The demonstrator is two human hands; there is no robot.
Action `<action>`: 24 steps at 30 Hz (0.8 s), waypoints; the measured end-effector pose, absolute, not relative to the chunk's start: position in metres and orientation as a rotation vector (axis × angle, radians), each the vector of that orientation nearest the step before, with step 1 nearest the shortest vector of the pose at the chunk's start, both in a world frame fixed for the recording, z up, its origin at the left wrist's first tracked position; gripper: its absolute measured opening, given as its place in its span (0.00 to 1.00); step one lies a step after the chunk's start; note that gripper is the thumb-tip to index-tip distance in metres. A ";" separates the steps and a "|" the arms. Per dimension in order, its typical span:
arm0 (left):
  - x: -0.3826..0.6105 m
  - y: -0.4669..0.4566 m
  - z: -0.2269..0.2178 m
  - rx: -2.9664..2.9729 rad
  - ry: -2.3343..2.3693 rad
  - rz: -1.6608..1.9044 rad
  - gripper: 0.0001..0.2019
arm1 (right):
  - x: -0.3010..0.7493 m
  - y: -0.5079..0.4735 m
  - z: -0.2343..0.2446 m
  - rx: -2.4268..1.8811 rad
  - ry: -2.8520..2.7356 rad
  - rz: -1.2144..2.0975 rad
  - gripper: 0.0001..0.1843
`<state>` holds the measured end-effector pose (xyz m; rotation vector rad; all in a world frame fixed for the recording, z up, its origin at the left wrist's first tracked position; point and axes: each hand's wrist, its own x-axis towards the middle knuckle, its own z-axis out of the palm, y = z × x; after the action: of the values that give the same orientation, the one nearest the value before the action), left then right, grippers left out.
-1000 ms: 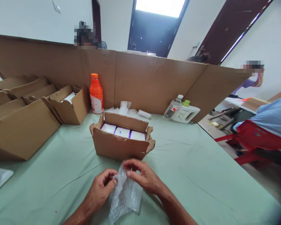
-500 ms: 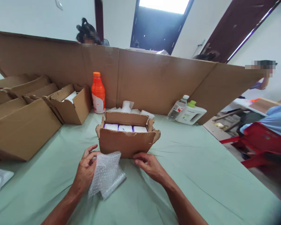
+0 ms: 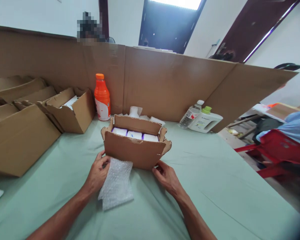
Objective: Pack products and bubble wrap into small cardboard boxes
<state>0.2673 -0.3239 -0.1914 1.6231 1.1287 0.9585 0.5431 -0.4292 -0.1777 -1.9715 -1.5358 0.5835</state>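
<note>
A small open-topped cardboard box (image 3: 133, 151) stands in front of me with three white, purple-edged packs (image 3: 135, 134) side by side inside it. My left hand (image 3: 99, 171) pinches a folded sheet of bubble wrap (image 3: 118, 185), which hangs over the cloth in front of the box. The fingers of that hand also reach the box's lower left corner. At the lower right corner, my right hand (image 3: 165, 176) is closed on the box's edge, its fingertips partly hidden behind the cardboard.
Several cardboard boxes (image 3: 27, 140) stand at the left. An orange bottle (image 3: 102, 100), pieces of white wrap (image 3: 134, 112), a clear bottle (image 3: 191, 115) and a white jug (image 3: 205, 122) line the cardboard screen (image 3: 165, 83). A red chair (image 3: 277, 150) with a seated person is beyond the table's right edge.
The box has turned slightly, its right end nearer me. My right hand has moved right along its bottom edge to the corner. The bubble wrap has shifted and hangs flatter.
</note>
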 end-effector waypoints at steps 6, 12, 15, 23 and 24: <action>0.288 -0.304 -0.186 1.587 1.105 0.970 0.13 | 0.544 -0.418 -0.187 -1.931 -1.414 0.547 0.26; 0.275 -0.327 -0.182 1.501 1.207 1.058 0.15 | 0.552 -0.424 -0.185 -2.098 -1.484 0.513 0.21; 0.265 -0.340 -0.175 1.316 1.190 1.037 0.15 | 0.544 -0.432 -0.178 -2.039 -1.552 0.556 0.19; 0.261 -0.365 -0.163 1.065 1.123 1.087 0.18 | 0.471 -0.460 -0.158 -1.327 -2.069 0.235 0.41; 0.261 -0.368 -0.161 1.032 1.114 1.087 0.18 | 0.462 -0.463 -0.158 -1.286 -2.133 0.187 0.46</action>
<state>0.2614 -0.3683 -0.1613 1.0322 1.1142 1.0873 0.4621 -0.4626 -0.1578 -1.2863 -2.1327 0.1866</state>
